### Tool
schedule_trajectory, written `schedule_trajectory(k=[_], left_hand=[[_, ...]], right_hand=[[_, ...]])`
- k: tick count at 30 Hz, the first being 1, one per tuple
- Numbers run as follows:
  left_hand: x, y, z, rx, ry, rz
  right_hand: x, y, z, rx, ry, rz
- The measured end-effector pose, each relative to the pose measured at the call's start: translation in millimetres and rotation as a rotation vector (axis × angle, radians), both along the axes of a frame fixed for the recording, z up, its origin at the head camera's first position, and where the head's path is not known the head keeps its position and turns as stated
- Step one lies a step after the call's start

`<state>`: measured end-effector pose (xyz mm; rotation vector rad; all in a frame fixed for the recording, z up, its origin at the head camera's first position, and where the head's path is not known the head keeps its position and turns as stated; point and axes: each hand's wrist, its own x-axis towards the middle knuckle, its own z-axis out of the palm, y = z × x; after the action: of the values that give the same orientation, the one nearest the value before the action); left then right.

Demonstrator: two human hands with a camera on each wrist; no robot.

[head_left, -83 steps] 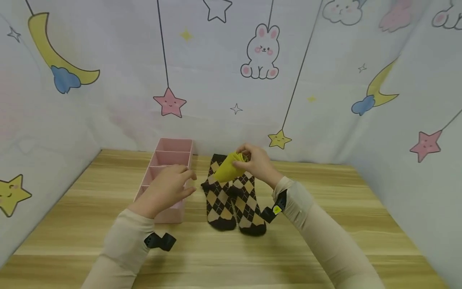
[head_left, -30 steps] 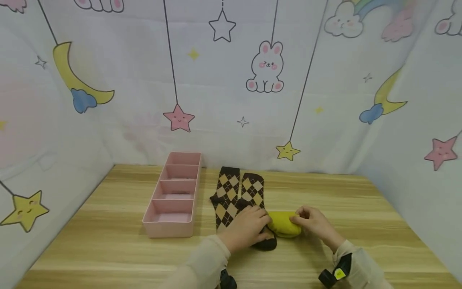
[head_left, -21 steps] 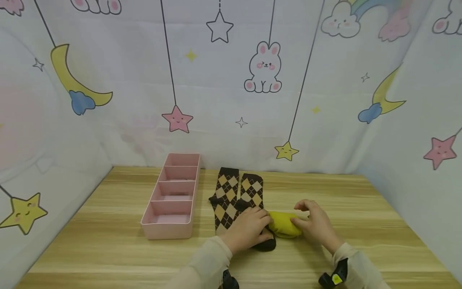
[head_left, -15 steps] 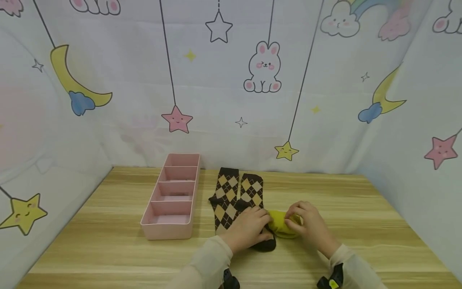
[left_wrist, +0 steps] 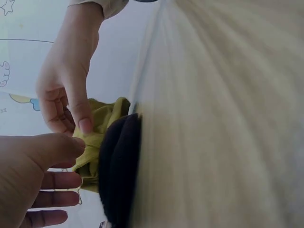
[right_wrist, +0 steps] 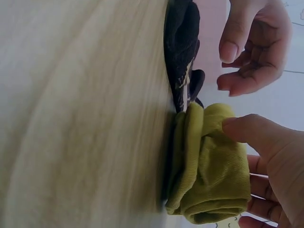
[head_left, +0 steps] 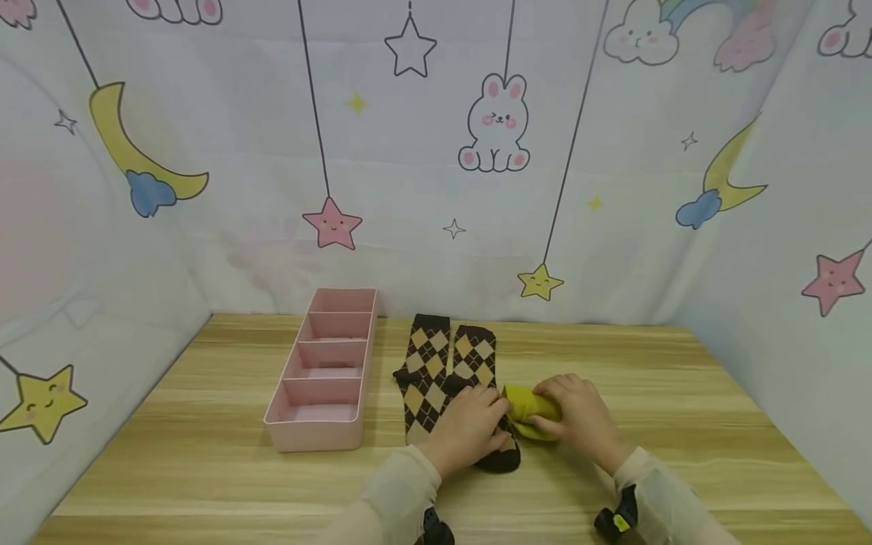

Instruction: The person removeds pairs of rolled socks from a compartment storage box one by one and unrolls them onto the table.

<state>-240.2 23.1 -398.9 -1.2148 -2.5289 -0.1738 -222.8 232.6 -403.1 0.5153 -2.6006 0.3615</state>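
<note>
A rolled yellow sock [head_left: 523, 405] lies on the table right of two argyle socks [head_left: 431, 352] in brown, tan and black. Its layered, folded cloth [right_wrist: 216, 171] shows in the right wrist view. My right hand [head_left: 579, 412] grips the roll's right end, thumb in front and fingers behind. My left hand [head_left: 466, 428] hovers over the lower part of the right argyle sock, beside the roll's left end. In the right wrist view, the left hand [right_wrist: 259, 52] has loosely bent fingers with nothing between them, apart from the roll. It partly hides the argyle socks in the head view.
A pink box [head_left: 313, 435] with several compartments in a row stands left of the argyle socks. A wood-grain table [head_left: 204, 469] carries everything. A white cartoon-printed curtain [head_left: 422, 265] closes off the back and sides.
The yellow roll came down from above the argyle socks to the table at their right. My left hand left the box for the socks. Lately my right hand shifted its grip and tilted the roll.
</note>
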Motion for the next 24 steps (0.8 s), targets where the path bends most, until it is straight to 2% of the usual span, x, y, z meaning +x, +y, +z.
schedule_trajectory(k=[4, 10, 19, 24], left_hand=[[1.5, 2, -5.8, 0.01, -0.019, 0.007], [3.5, 4, -11.9, -0.01, -0.027, -0.007], [5.0, 4, -17.0, -0.037, -0.005, -0.03], [4.6, 6, -19.3, -0.068, -0.054, -0.029]], right_hand=[[-4.7, 0, -1.3, 0.027, -0.02, -0.027], [-9.7, 1, -6.1, 0.045, 0.06, -0.015], [-15.0, 1, -2.3, 0.094, 0.005, -0.052], [-17.9, 0, -0.7, 0.078, 0.015, -0.047]])
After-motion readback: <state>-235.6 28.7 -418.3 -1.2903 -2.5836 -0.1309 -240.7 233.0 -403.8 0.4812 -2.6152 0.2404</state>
